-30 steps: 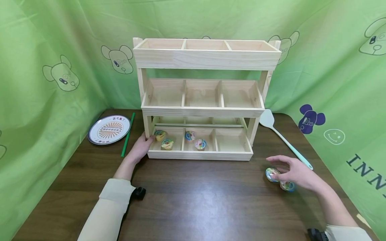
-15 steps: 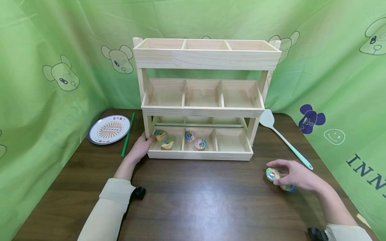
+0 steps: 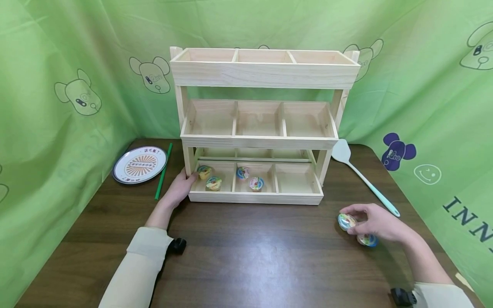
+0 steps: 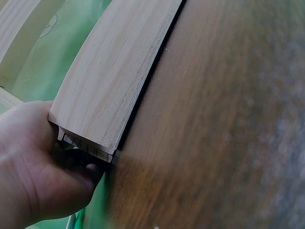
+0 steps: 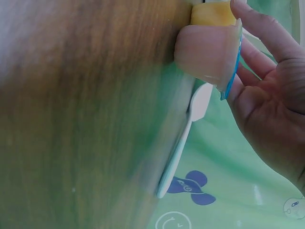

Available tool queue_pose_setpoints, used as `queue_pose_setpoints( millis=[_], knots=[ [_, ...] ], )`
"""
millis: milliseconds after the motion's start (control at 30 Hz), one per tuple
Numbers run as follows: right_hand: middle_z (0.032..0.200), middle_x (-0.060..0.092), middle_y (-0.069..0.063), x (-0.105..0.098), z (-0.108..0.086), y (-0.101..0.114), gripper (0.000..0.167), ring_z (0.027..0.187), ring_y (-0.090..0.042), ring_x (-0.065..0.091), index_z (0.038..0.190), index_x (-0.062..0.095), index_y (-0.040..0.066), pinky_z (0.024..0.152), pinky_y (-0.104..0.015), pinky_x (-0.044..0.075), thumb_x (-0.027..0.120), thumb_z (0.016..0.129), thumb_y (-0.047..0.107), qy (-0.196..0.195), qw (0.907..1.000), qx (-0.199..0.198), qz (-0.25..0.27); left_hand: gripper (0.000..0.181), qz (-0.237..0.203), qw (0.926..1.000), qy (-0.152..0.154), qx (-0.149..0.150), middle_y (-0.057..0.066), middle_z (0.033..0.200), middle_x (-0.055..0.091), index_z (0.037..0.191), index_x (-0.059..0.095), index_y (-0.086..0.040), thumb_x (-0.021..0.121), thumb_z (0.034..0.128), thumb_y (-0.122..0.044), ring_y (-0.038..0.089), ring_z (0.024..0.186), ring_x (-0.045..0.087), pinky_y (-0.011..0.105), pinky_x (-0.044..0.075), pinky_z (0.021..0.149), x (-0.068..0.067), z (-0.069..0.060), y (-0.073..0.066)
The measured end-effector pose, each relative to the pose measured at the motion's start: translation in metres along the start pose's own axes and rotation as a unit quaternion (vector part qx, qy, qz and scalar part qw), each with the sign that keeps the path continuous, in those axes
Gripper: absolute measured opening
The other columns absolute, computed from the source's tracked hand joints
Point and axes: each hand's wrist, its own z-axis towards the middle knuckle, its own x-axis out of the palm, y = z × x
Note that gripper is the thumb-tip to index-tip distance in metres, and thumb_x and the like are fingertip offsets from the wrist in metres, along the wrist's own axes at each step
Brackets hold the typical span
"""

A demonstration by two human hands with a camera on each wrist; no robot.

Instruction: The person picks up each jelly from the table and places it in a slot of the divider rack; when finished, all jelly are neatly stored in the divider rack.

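My left hand (image 3: 179,188) grips the left end of the bottom tier of a three-tier wooden rack (image 3: 256,199); in the left wrist view, that hand (image 4: 43,167) is curled at the end of the pale board (image 4: 112,71). At the right, my right hand (image 3: 379,221) pinches a jelly cup (image 3: 345,221) between thumb and fingers. Its yellow side (image 5: 212,13) shows in the right wrist view. A second, pinkish jelly cup (image 5: 205,50) stands nearer, partly under the hand. Two jelly cups (image 3: 213,184) sit in the bottom-left compartment and two jelly cups (image 3: 256,184) in the bottom-middle one.
A white plate (image 3: 140,165) and a green stick (image 3: 163,172) lie on the brown table (image 3: 246,256) left of the rack. A pale spatula (image 3: 366,182) lies at the right. Green printed cloth (image 3: 96,42) hangs behind and at both sides.
My right thumb and fingers have closed around the farther jelly cup, which has shifted slightly left. The left hand keeps its place on the rack.
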Motion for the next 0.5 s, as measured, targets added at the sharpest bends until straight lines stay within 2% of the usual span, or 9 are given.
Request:
queue_pose_setpoints(
  millis=[133,300,367,467,500],
  knots=[
    [0.102,0.068,-0.005,0.002,0.001,0.001,0.055,0.084,-0.012,0.062,0.127,0.066,0.003,0.069,-0.028,0.054,0.086,0.08,0.023,-0.01,0.9998,0.017,-0.002,0.062,0.0,1.0,0.009,-0.002,0.036,0.158,0.021,0.157,0.01,0.01,0.039,0.1088,-0.017,0.044,0.146,0.023,0.057,0.021,0.117,0.001,-0.01,-0.017],
    [0.104,0.067,-0.013,0.001,0.003,0.006,0.059,0.069,-0.019,0.064,0.132,0.063,0.002,0.059,-0.033,0.056,0.085,0.08,0.02,-0.014,0.998,0.047,0.04,0.062,0.008,0.9999,0.012,-0.002,0.036,0.158,0.021,0.156,0.01,0.011,0.038,0.1091,-0.017,0.044,0.146,0.022,0.055,0.021,0.118,0.002,-0.023,-0.033],
    [0.105,0.067,-0.013,0.0,0.004,0.009,0.058,0.072,-0.02,0.065,0.132,0.063,0.002,0.06,-0.033,0.055,0.085,0.081,0.02,-0.022,0.9983,0.042,0.033,0.062,0.008,0.9999,0.012,-0.002,0.036,0.158,0.021,0.156,0.01,0.011,0.038,0.1092,-0.018,0.044,0.146,0.022,0.055,0.02,0.118,0.002,-0.025,-0.035],
    [0.11,0.069,-0.006,-0.001,0.007,0.012,0.057,0.088,-0.016,0.064,0.131,0.064,0.005,0.072,-0.03,0.054,0.085,0.082,0.024,-0.047,0.9988,0.016,-0.005,0.062,0.005,0.9999,0.013,-0.003,0.035,0.158,0.02,0.157,0.01,0.01,0.038,0.1091,-0.018,0.044,0.147,0.021,0.056,0.02,0.118,0.002,-0.025,-0.035],
    [0.11,0.07,-0.004,-0.001,0.008,0.013,0.056,0.093,-0.014,0.063,0.131,0.065,0.005,0.076,-0.029,0.053,0.085,0.082,0.024,-0.056,0.9983,0.004,-0.016,0.062,0.005,0.9999,0.011,-0.001,0.034,0.159,0.02,0.157,0.01,0.009,0.039,0.1093,-0.019,0.043,0.147,0.021,0.055,0.02,0.118,0.001,-0.02,-0.029]
  ],
)
